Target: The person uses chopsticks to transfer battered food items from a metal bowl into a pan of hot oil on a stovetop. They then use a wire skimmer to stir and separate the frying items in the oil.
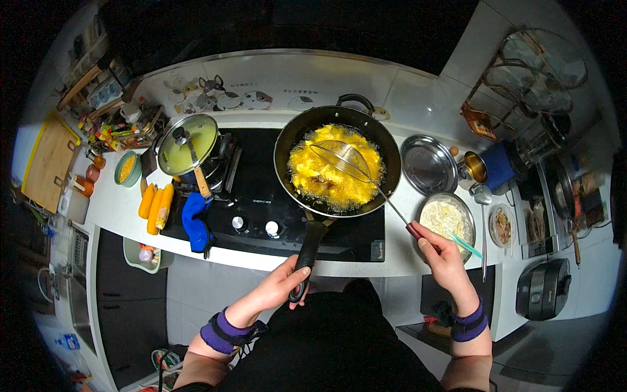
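My left hand (284,281) grips the black handle (311,245) of a deep wok (289,192) on the right side of the stove. Yellow battered pieces (338,134) fry in bubbling oil inside it. In my right hand (441,252) is the dark red grip of a wire skimmer (343,159), its mesh head over the frying pieces. Whether the mesh dips into the oil I cannot tell. Close to my right hand stands a metal bowl (448,208) of pale floury batter. Green chopsticks (465,245) lean on its rim.
A glass-lidded pot (188,142) stands left on the black stove (254,171), with a blue cloth mitt (196,220) before it. Corn cobs (156,208) and a green bowl (127,169) of yellow grains lie farther left. A metal plate (428,164) and a ladle (484,235) are right.
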The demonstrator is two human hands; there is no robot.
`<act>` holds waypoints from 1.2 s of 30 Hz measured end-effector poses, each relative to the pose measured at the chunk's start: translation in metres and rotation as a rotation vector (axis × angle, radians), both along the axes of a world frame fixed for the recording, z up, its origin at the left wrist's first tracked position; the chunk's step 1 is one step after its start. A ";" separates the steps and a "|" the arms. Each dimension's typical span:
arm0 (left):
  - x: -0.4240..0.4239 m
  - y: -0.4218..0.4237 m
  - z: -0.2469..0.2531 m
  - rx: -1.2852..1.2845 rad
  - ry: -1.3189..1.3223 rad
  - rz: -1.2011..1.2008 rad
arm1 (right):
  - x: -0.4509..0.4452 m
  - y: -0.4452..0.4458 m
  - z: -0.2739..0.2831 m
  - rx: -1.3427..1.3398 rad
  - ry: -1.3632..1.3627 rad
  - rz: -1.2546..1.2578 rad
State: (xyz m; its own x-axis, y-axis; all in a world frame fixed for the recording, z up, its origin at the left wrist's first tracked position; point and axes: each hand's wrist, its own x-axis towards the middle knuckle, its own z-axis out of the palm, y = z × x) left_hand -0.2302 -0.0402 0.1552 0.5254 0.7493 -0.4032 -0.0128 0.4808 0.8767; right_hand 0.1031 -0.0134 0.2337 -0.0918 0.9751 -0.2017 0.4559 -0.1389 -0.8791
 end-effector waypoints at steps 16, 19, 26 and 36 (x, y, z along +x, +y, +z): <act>0.002 -0.001 0.003 0.007 -0.021 0.014 | -0.003 0.003 -0.008 -0.022 -0.018 0.063; 0.001 -0.001 0.001 0.006 -0.030 0.019 | -0.006 0.002 -0.003 -0.056 -0.037 0.078; 0.001 -0.001 0.001 0.018 -0.016 0.004 | -0.006 0.001 -0.024 0.056 -0.228 0.087; 0.001 -0.001 0.001 0.021 -0.020 0.001 | 0.008 0.018 -0.025 -0.587 0.497 -0.086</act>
